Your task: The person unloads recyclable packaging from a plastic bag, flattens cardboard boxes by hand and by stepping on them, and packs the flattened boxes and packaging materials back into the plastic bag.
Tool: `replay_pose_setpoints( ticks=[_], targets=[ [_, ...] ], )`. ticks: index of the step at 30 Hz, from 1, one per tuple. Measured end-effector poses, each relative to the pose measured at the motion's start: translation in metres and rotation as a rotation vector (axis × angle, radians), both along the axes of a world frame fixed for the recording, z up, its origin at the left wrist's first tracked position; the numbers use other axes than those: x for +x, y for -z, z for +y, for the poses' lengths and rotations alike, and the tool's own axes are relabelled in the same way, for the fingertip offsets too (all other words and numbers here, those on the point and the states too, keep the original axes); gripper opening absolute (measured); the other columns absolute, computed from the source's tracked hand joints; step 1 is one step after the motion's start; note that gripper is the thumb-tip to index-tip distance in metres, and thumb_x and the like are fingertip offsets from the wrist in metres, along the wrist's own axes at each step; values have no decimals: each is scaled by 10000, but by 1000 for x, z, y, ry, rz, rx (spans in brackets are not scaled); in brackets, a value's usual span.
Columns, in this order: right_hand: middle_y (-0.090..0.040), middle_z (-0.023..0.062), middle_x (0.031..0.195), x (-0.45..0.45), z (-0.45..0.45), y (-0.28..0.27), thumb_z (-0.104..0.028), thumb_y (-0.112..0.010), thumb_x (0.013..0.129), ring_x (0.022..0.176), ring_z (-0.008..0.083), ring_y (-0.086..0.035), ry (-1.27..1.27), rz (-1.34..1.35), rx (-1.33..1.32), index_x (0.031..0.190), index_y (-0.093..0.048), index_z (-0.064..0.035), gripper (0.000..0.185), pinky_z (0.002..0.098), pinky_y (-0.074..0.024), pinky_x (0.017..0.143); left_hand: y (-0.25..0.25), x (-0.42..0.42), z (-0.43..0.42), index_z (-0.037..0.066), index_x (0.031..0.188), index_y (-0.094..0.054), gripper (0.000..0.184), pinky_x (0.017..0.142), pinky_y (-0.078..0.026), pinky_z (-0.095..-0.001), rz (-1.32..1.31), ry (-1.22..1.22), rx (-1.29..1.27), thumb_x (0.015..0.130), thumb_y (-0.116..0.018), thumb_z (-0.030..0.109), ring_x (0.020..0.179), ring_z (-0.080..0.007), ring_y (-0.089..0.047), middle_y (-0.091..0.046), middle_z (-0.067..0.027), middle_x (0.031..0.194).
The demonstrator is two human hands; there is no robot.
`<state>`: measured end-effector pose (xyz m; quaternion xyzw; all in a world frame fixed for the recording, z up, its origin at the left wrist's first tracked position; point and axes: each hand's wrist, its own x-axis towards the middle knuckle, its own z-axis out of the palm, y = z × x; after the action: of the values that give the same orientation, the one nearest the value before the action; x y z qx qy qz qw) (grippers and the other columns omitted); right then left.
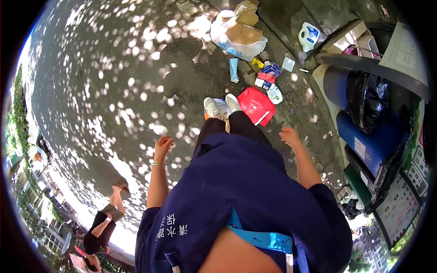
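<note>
My left hand point(163, 148), with a bracelet at the wrist, hangs beside my body over the pavement. Its fingers are loosely bent and nothing shows in them. On the other side, my right hand point(289, 136) also hangs free, fingers slightly curled and apart. Nearest to it lies a red bag point(256, 105) on the ground by my shoes. A flat printed piece point(222, 105) is partly under my white shoes point(212, 108). Beyond the red bag are a white-and-green package point(275, 94), a blue-and-red wrapper point(271, 69) and a light blue packet point(234, 70).
Ahead stands a white plastic bag point(223, 36) with cardboard point(243, 34). A white-and-blue jug point(309, 36) is beside the kerb. Bins, including a blue bin point(371, 141) and a black bag point(368, 98), line the right side. Another person point(101, 227) is at the left.
</note>
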<state>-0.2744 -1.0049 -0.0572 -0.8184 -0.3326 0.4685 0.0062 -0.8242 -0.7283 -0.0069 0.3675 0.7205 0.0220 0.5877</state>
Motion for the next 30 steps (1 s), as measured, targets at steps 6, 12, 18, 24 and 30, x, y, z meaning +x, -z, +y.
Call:
replay_pose_setpoints(
  ticks=[6, 12, 18, 24, 30],
  targets=[
    [-654, 50, 849, -9, 98, -63, -170, -680, 827, 693, 126, -613, 506, 333, 13, 1124, -587, -28, 342, 270, -471, 587, -23, -8, -25, 24, 1054, -627, 234, 565, -432, -195, 49, -130, 42, 846, -657, 127, 732, -107, -631, -679, -56, 847],
    [-656, 42, 897, -17, 68, -42, -218, -662, 845, 720, 124, -632, 592, 331, 113, 1146, -580, -67, 347, 261, -476, 597, 20, -72, -47, -41, 1059, -618, 284, 675, -530, -275, -29, 9, -84, 837, -667, 128, 777, -165, -649, -674, -109, 910],
    [-648, 35, 851, -101, -54, -37, -184, -658, 843, 719, 123, -619, 853, 331, 98, 1122, -581, -71, 310, 267, -470, 563, 71, -121, 39, 39, 1008, -658, 215, 516, -437, -202, 16, 480, 20, 830, -665, 160, 640, -106, -617, -673, -44, 789],
    [-653, 70, 773, -183, -184, -31, -149, -659, 831, 699, 159, -616, 440, 204, -17, 1018, -622, -32, 225, 308, -496, 627, 25, -78, 104, 62, 1017, -641, 209, 555, -421, -195, -16, 58, 102, 847, -659, 183, 719, -88, -633, -680, -26, 855],
    [-660, 57, 796, -180, -139, -67, -143, -671, 820, 706, 133, -617, 261, 41, -58, 1067, -618, -37, 274, 279, -489, 609, 66, -87, 57, 65, 1018, -655, 214, 568, -438, -213, -93, 149, -59, 841, -659, 186, 734, -105, -643, -685, -31, 857]
  ],
)
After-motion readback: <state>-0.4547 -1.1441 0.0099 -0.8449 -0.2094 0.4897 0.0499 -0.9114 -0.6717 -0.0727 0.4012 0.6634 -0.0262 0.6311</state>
